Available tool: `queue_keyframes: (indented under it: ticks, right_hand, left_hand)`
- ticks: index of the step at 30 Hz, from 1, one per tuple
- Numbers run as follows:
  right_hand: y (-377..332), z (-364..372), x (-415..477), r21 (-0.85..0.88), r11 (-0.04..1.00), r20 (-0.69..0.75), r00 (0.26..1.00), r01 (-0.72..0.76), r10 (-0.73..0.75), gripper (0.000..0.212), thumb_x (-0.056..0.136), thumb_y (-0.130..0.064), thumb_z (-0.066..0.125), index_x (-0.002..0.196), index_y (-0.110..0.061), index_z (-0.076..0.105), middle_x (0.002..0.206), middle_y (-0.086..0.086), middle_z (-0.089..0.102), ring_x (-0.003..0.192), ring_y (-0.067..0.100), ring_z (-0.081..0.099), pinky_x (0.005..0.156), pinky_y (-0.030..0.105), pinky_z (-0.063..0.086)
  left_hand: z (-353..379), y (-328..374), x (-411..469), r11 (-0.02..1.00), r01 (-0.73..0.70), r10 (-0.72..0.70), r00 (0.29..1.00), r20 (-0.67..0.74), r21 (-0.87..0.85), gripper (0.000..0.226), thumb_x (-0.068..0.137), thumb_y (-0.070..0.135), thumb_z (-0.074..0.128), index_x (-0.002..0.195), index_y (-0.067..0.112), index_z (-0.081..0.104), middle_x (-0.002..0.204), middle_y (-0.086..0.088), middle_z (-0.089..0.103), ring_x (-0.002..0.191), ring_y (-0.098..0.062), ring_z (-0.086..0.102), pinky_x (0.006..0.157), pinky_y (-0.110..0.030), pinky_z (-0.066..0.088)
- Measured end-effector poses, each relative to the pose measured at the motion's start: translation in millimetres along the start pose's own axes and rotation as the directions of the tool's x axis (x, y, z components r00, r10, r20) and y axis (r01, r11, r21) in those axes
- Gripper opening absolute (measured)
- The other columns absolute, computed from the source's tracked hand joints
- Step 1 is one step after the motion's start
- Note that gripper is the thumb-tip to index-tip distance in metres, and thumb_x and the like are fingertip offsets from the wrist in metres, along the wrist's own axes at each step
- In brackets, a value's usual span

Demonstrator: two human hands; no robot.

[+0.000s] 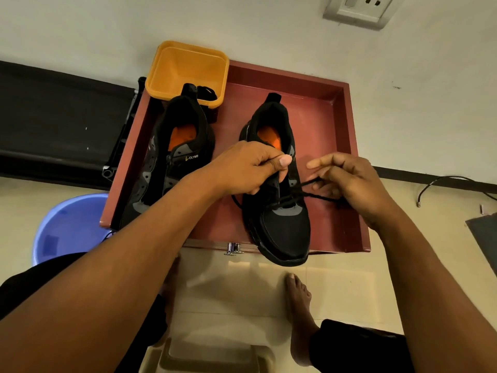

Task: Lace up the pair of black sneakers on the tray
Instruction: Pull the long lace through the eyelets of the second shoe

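1 tray, 2 sneakers; L hand & R hand fingers each pinch lace of rt sneaker.

Two black sneakers, left sneaker, right sneaker, on one red tray; one yellow tub at tray's far left corner; one lace; two hands, left hand, right hand; one blue bucket

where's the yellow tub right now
In the head view, the yellow tub sits at the red tray's far left corner, just behind the left sneaker's heel.
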State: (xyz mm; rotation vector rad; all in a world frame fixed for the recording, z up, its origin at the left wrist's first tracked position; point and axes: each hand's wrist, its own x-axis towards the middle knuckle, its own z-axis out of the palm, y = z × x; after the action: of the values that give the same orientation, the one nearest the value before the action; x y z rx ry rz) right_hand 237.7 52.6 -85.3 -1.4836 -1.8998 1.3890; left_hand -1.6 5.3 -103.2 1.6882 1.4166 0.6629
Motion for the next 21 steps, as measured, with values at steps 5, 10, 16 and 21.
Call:
queue_keyframes:
  ticks: [5, 10, 16, 21]
  right_hand:
    - [-5.0, 12.4, -2.5, -0.133, 0.975, 0.094, 0.982, 0.177, -0.165, 0.005, 0.092, -0.019, 0.077, 0.096, -0.018, 0.079, 0.087, -0.001, 0.077, 0.082, 0.016, 0.074, 0.074, 0.030, 0.062]
    - [-0.2, -10.4, -1.0, -0.153, 0.985, 0.003, 0.997, 0.080, -0.080, 0.011, 0.095, -0.028, 0.072, 0.087, -0.021, 0.075, 0.079, 0.004, 0.073, 0.065, 0.014, 0.069, 0.065, 0.035, 0.059]
    - [-4.5, 0.8, -7.1, -0.140, 0.973, 0.228, 0.962, 0.183, -0.148, 0.010, 0.083, -0.023, 0.081, 0.091, -0.016, 0.081, 0.085, -0.004, 0.079, 0.083, 0.009, 0.075, 0.075, 0.018, 0.056]
    - [3.2, -18.3, -3.4, -0.188, 0.968, 0.011, 0.986, 0.167, -0.168, 0.003, 0.087, -0.019, 0.080, 0.085, -0.017, 0.080, 0.077, -0.006, 0.076, 0.076, 0.007, 0.071, 0.072, 0.020, 0.054]
  left_hand:
    - [0.0, -1.5, -0.8, 1.000, -0.022, 0.022, 1.000, -0.005, -0.010, 0.039, 0.108, 0.045, 0.045, 0.085, 0.025, 0.070, 0.053, -0.001, 0.057, 0.047, -0.012, 0.064, 0.057, -0.017, 0.046]
    - [-0.8, -0.7, -2.4, 1.000, -0.005, 0.005, 1.000, -0.009, -0.019, 0.039, 0.107, 0.045, 0.046, 0.086, 0.024, 0.071, 0.046, 0.009, 0.051, 0.045, -0.009, 0.059, 0.054, -0.012, 0.042]
    - [-0.2, 3.7, -2.0, 0.999, -0.006, 0.006, 1.000, -0.011, 0.037, 0.040, 0.108, 0.044, 0.045, 0.084, 0.024, 0.071, 0.047, 0.012, 0.052, 0.045, -0.005, 0.055, 0.055, -0.015, 0.042]
    - [-1.4, 5.9, -1.3, 0.996, -0.016, 0.016, 1.000, 0.000, 0.084, 0.041, 0.109, 0.042, 0.044, 0.084, 0.023, 0.071, 0.051, 0.020, 0.052, 0.050, -0.001, 0.052, 0.060, -0.019, 0.039]
